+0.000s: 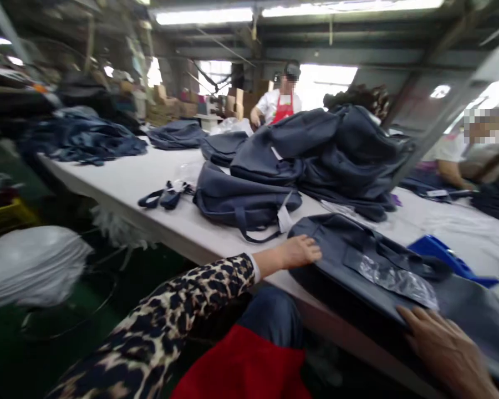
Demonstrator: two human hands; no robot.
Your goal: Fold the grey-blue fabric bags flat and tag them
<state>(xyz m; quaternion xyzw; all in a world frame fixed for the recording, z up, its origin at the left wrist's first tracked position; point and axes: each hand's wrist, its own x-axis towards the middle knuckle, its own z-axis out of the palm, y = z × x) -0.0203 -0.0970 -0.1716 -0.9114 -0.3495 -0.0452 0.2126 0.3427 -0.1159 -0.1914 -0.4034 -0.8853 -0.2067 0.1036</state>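
Note:
A dark navy bag [357, 260] lies along the near table edge, partly overhanging it. On its front is a clear plastic packet [399, 280], and carry handles lie across its top. My left hand [301, 252] is closed on the bag's left end, its fingers curled over the fabric. My right hand [444, 343] rests on the near side of the same bag with fingers stretched out, slightly blurred; its thumb is hard to make out. Just beyond my left hand sits another navy bag [245, 199] with a hanging strap and a white tag [284, 216].
Navy bags [332, 144] are heaped at the table's middle. Small strap pieces [166, 197] lie left of them, with a dark fabric pile [87, 136] farther left. A blue object [444, 257] sits behind my bag. One person [280, 105] works across the table, another at right.

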